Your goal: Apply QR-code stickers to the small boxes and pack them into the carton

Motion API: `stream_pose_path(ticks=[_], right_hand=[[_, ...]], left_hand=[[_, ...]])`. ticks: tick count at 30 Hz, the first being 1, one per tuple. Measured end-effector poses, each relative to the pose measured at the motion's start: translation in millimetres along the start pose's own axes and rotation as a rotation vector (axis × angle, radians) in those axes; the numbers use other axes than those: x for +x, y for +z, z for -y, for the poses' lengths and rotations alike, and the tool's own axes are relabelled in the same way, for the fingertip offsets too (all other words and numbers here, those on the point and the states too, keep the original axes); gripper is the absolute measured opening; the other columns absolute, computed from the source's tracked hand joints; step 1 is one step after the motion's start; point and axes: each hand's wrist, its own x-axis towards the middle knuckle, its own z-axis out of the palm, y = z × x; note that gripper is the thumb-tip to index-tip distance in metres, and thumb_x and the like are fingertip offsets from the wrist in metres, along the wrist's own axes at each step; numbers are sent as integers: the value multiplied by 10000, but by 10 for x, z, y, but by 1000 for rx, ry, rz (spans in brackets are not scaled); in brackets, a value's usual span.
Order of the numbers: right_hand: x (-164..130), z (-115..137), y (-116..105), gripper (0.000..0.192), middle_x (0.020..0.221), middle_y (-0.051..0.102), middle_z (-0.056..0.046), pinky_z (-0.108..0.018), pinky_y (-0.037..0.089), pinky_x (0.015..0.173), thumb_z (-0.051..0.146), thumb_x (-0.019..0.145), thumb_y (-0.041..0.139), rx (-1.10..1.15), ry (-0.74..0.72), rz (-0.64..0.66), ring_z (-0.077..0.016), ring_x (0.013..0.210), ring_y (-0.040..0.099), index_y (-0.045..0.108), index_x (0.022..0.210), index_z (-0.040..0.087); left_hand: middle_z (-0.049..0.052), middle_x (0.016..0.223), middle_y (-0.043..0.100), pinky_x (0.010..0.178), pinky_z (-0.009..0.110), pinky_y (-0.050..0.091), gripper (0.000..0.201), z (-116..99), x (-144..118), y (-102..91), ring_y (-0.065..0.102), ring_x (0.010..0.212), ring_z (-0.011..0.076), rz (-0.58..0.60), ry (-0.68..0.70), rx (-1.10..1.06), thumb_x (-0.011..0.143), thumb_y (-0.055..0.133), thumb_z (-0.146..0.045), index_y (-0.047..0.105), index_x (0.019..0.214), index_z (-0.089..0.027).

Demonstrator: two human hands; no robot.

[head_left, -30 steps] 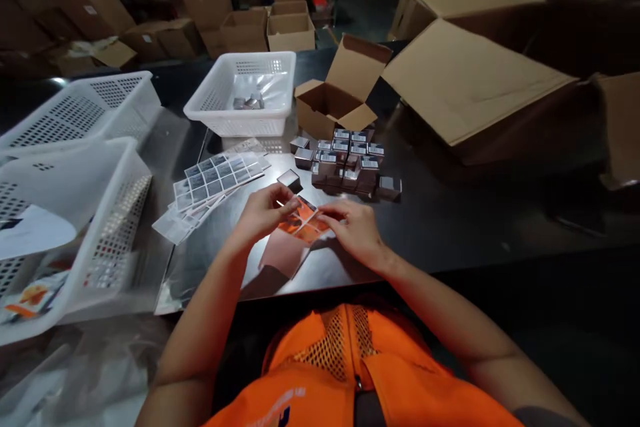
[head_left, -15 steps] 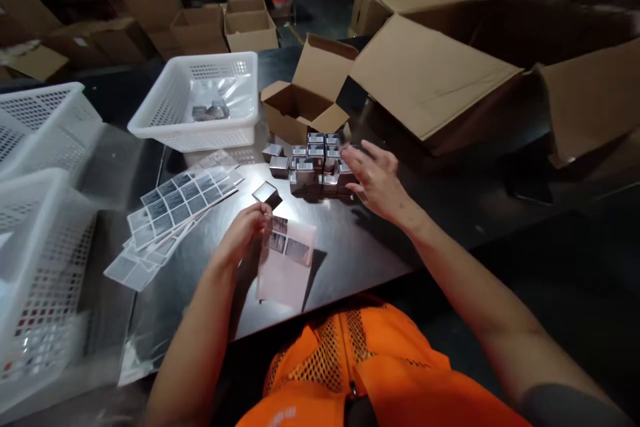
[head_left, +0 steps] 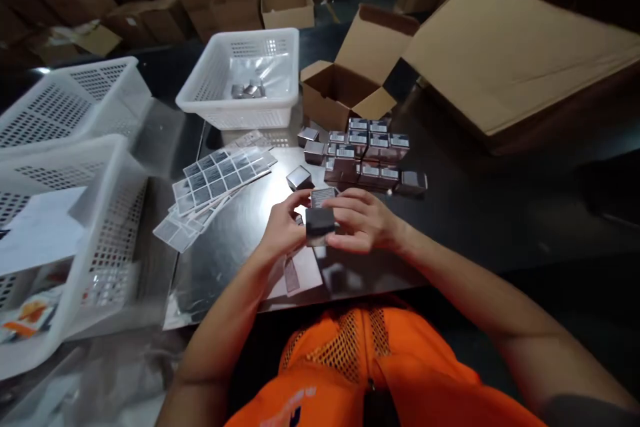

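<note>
The right hand (head_left: pixel 367 220), which half a second ago reached out open over the cluster of small boxes (head_left: pixel 367 153), now curls around one small box (head_left: pixel 320 219) above the metal sheet. The left hand (head_left: pixel 285 227) has dropped the label sheet (head_left: pixel 300 270) and pinches the box's other side.

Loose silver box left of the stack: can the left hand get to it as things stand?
Probably yes. The loose silver box sits just beyond the left hand with bare tabletop between, but that hand is now holding a small box.
</note>
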Motion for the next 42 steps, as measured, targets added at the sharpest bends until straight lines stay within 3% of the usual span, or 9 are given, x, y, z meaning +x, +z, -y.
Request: stream_pose_path(ticks=[2, 5, 8, 10, 13, 18, 21, 32, 42], right_hand=[[106, 0, -57, 360, 1286, 638, 7, -393, 552, 1036, 249, 873, 721, 57, 54, -28, -189, 1259, 628, 648, 1185, 413], [205, -34, -205, 489, 1490, 454, -86, -522, 476, 1152, 394, 806, 826, 99, 273, -319, -309, 1402, 492, 640, 1253, 325], [226, -68, -232, 200, 1193, 642, -49, -467, 535, 1062, 370, 844, 811, 261, 451, -586, -241, 1149, 643, 722, 1012, 308], [198, -72, -177, 100, 947, 699, -13, -360, 592, 877, 306, 852, 796, 520, 643, -574, -177, 910, 692, 722, 910, 272], [137, -41, -100, 197, 809, 706, 19, -267, 572, 730, 315, 780, 849, 880, 936, -447, -122, 735, 675, 712, 888, 224], [112, 51, -94, 700, 759, 703, 60, -227, 521, 648, 306, 698, 908, 1029, 1179, -273, -123, 694, 673, 563, 1304, 248], [133, 89, -82, 807, 770, 705, 60, -227, 494, 576, 354, 665, 923, 1003, 1230, -286, -135, 656, 660, 481, 1332, 253], [160, 98, -32, 785, 769, 704, 57, -227, 516, 580, 390, 639, 930, 999, 1246, -327, -130, 649, 656, 456, 1248, 248], [160, 98, -26, 756, 773, 709, 60, -229, 535, 597, 389, 652, 925, 991, 1231, -325, -128, 648, 671, 448, 1220, 243]], left_hand=[[7, 949, 710, 548, 221, 398, 624, -11, 12, -32, 525, 607, 84, -63, 22, 20, 559, 897, -310, 708, 1146, -214], [-2, 988, 705, 507, 208, 336, 664, -16, 45, -58, 463, 570, 57, -158, 72, 95, 540, 930, -325, 715, 1161, -233], [-2, 910, 718, 488, 206, 319, 660, -16, 62, -43, 456, 540, 52, -200, 127, 195, 507, 959, -351, 744, 1116, -210], [-12, 854, 722, 481, 203, 329, 653, 0, 61, -25, 434, 503, 41, -214, 164, 232, 529, 958, -375, 747, 1121, -202], [-25, 815, 737, 464, 195, 355, 630, 56, 52, -6, 430, 468, 32, -231, 248, 316, 556, 956, -403, 751, 1119, -209], [6, 868, 788, 544, 202, 499, 548, 118, 39, 13, 654, 611, 104, -232, 396, 424, 605, 930, -373, 758, 1101, -215], [7, 869, 796, 645, 223, 564, 494, 100, 29, 32, 724, 732, 143, -246, 411, 438, 637, 900, -379, 762, 1081, -212], [-7, 871, 800, 542, 170, 527, 463, 124, 14, 56, 727, 698, 116, -267, 464, 456, 677, 881, -331, 757, 1108, -218], [9, 953, 801, 593, 200, 569, 528, 177, 21, 29, 734, 749, 136, -256, 512, 509, 648, 910, -314, 737, 1138, -223]])
